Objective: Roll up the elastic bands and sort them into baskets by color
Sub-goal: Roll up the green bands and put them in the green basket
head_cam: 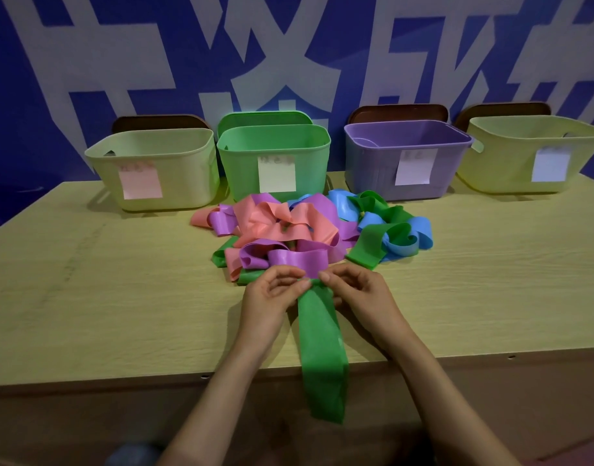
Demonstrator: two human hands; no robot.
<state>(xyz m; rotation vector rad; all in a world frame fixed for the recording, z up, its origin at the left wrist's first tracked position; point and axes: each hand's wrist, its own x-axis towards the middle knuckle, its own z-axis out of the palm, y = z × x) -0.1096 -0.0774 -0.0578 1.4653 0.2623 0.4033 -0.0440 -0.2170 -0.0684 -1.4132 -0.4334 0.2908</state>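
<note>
A long green elastic band (320, 344) lies flat toward me and hangs over the table's front edge. My left hand (272, 294) and my right hand (356, 294) both pinch its far end, fingers curled, just in front of the pile. The pile of loose bands (305, 230) mixes pink, purple, green and blue strips in the middle of the table. Behind it stand four baskets: a pale yellow basket (154, 156) with a pink label, a green basket (275, 146), a purple basket (383, 163) and another yellow basket (510, 156) with a bluish label.
The wooden table (120, 297) reaches to the baskets at its back edge. A blue wall with large white characters (288, 62) rises behind them. Brown lids (161, 122) lean behind some of the baskets.
</note>
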